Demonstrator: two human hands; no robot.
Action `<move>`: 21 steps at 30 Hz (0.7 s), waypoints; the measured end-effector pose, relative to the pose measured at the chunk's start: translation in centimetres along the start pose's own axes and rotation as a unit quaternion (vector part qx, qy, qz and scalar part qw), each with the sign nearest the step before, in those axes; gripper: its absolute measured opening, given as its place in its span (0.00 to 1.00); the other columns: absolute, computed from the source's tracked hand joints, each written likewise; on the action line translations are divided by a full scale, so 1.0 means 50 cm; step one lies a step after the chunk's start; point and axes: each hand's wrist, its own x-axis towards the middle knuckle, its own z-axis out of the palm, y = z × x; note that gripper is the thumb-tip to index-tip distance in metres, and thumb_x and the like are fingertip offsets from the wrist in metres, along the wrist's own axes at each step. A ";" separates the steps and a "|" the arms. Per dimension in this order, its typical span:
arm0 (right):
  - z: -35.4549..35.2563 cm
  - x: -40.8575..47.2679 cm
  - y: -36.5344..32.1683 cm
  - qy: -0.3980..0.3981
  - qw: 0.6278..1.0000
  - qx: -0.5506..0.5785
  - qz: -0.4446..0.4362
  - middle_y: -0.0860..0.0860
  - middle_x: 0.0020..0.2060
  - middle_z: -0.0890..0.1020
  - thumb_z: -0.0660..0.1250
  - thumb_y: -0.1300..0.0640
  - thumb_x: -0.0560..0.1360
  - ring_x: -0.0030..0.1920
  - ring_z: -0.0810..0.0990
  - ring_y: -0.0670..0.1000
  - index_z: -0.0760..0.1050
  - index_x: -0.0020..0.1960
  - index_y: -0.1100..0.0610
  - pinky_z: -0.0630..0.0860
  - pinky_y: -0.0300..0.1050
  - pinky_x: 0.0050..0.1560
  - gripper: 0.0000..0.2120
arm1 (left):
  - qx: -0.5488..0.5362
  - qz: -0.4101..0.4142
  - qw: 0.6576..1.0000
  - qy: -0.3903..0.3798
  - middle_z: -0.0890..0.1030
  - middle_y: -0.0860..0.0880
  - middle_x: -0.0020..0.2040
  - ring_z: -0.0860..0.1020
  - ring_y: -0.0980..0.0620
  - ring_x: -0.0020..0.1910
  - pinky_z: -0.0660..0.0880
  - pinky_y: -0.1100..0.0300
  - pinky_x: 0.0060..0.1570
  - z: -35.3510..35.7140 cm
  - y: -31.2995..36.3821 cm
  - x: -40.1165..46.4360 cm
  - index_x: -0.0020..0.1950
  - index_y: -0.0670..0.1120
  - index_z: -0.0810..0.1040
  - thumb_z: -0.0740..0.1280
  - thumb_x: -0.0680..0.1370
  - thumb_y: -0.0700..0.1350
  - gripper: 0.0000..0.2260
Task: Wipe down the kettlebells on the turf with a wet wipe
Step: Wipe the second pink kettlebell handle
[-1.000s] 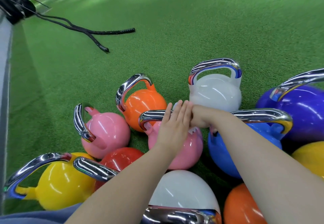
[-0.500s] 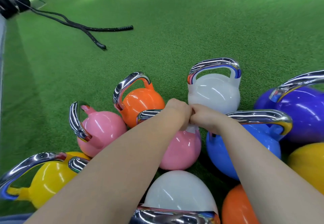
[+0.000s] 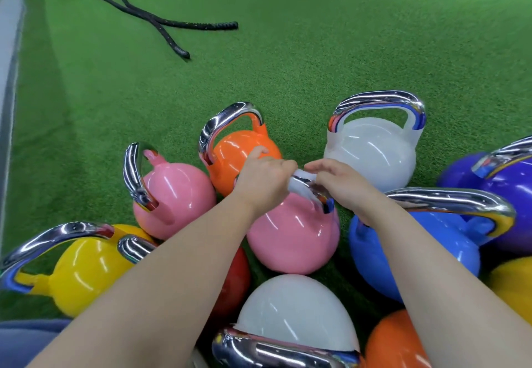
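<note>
Several coloured kettlebells with chrome handles stand packed together on the green turf. Both my hands are on the chrome handle of the middle pink kettlebell. A white wet wipe is wrapped round that handle between my hands. My left hand grips the handle's left part, and the wipe comes out of its fist. My right hand curls over the handle's right part, its fingertips at the wipe's top edge.
Around the pink one stand an orange kettlebell, a white one, a second pink, blue, purple, yellow, red and a near white one. Black battle ropes lie far left.
My left hand went from flat and open to a fist on the handle. The two hands, pressed together half a second ago, have drawn apart and bared the wipe between them.
</note>
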 end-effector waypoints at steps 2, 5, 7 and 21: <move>0.004 0.003 0.002 0.008 1.000 -0.004 -0.008 0.47 0.43 0.78 0.59 0.62 0.76 0.45 0.74 0.47 0.75 0.53 0.51 0.70 0.41 0.50 0.11 | -0.024 -0.059 0.998 -0.007 0.78 0.49 0.27 0.77 0.48 0.27 0.60 0.55 0.50 0.014 -0.033 -0.018 0.33 0.49 0.73 0.67 0.63 0.44 0.03; 0.010 0.009 0.002 0.016 0.999 -0.022 -0.033 0.42 0.37 0.76 0.59 0.60 0.76 0.40 0.73 0.44 0.75 0.50 0.50 0.70 0.40 0.47 0.09 | -0.123 -0.190 0.972 -0.064 0.82 0.48 0.38 0.80 0.47 0.43 0.57 0.56 0.60 0.027 -0.068 -0.049 0.41 0.49 0.76 0.59 0.67 0.53 0.11; 0.017 0.011 0.003 0.020 0.997 -0.048 -0.055 0.41 0.36 0.76 0.59 0.60 0.76 0.37 0.73 0.41 0.76 0.49 0.50 0.69 0.37 0.40 0.09 | -0.207 -0.249 0.944 -0.062 0.81 0.49 0.39 0.79 0.45 0.47 0.61 0.56 0.60 0.026 -0.063 -0.054 0.39 0.51 0.75 0.58 0.66 0.52 0.09; 0.041 -0.011 0.023 0.042 0.974 -0.194 -0.107 0.47 0.39 0.78 0.57 0.51 0.77 0.46 0.77 0.54 0.75 0.51 0.50 0.72 0.51 0.53 0.09 | -0.470 -0.597 0.644 0.092 0.82 0.50 0.50 0.79 0.45 0.52 0.75 0.52 0.56 0.111 0.001 -0.061 0.53 0.49 0.79 0.67 0.71 0.47 0.12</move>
